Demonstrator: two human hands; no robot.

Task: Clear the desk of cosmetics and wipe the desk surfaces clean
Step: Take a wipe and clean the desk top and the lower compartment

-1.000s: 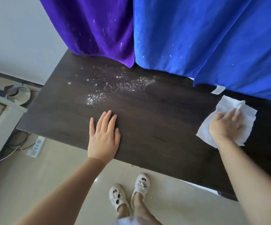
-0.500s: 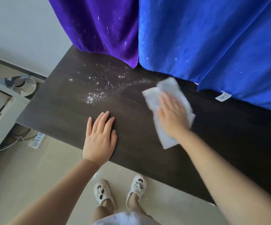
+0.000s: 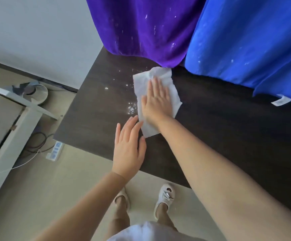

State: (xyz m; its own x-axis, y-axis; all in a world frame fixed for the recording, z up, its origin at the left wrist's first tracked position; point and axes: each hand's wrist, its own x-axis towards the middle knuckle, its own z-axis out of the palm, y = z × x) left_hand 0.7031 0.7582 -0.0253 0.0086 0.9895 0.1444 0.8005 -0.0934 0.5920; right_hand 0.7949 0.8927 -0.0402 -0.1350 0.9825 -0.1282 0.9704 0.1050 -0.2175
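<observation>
White, limp and thin, the wipe (image 3: 158, 87) lies pinned under your right hand (image 3: 156, 103), fingers flat, at 12 o'clock from your left hand (image 3: 129, 150), splayed empty on the surface (image 3: 228, 129); press mid-sheet, as edges will likely bunch.

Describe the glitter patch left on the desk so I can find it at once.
Start at the dark desk and go to its left end, below the purple cloth. The glitter lies just left of the white wipe under the right hand: bright scattered specks, the only sparkle on the wood.
</observation>
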